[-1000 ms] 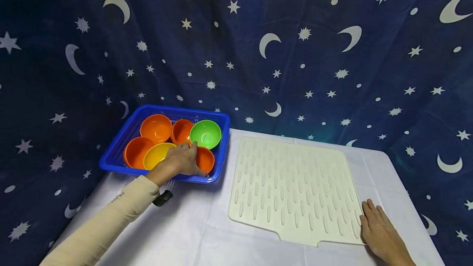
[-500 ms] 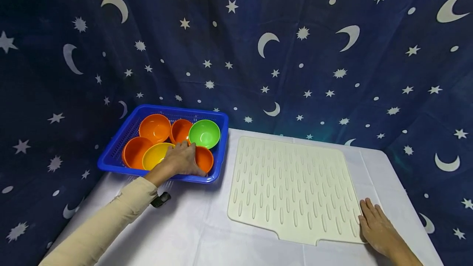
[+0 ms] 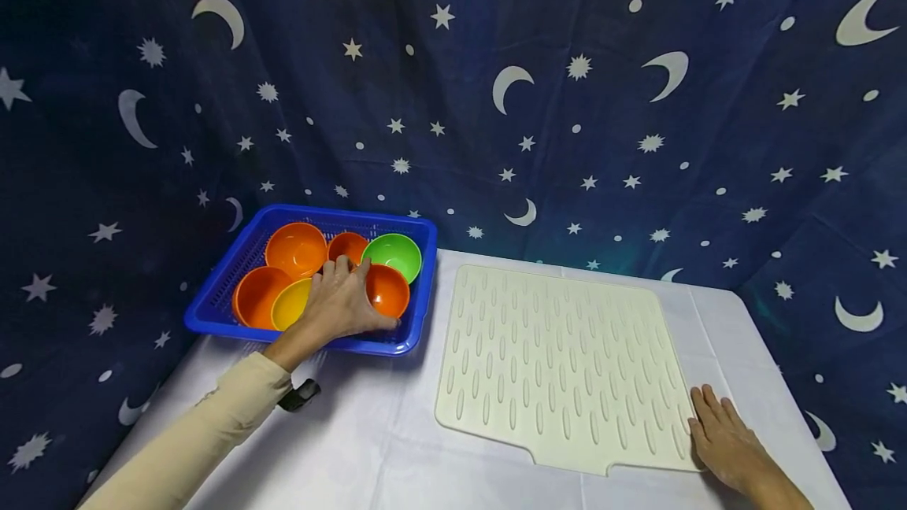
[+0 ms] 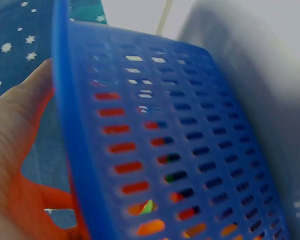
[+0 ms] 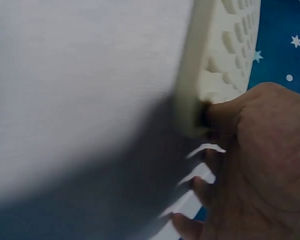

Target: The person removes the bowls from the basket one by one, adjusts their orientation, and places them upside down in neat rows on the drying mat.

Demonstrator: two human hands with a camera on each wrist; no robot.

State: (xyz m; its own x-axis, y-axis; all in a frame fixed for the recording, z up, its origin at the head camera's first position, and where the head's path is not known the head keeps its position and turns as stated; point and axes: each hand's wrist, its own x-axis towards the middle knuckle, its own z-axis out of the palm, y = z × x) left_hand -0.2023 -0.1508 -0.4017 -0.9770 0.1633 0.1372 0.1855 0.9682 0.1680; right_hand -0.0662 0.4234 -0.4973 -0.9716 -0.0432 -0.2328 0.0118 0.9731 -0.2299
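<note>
At the front right of a blue plastic basket (image 3: 220, 327), my left hand (image 3: 342, 301) grips a small orange bowl (image 3: 388, 290) by its sides, thumb at the near side and fingers at the far side. The bowl sits higher than before and overlaps the rim of the green bowl (image 3: 397, 252). In the left wrist view the basket wall (image 4: 185, 107) covers most of the bowls, beside the left hand (image 4: 12, 145). My right hand (image 3: 728, 443) lies with straight fingers on the table, its thumb side touching the right edge of a cream ridged mat (image 3: 560, 368).
Also in the basket are a yellow bowl (image 3: 289, 305) and orange bowls, one at the back left (image 3: 296, 249). A white cloth (image 3: 411, 447) covers the table. A dark blue curtain (image 3: 453, 85) with moons and stars hangs behind and at the sides.
My left hand has lifted the small orange bowl slightly upward inside the basket. The right hand stays at the mat's edge.
</note>
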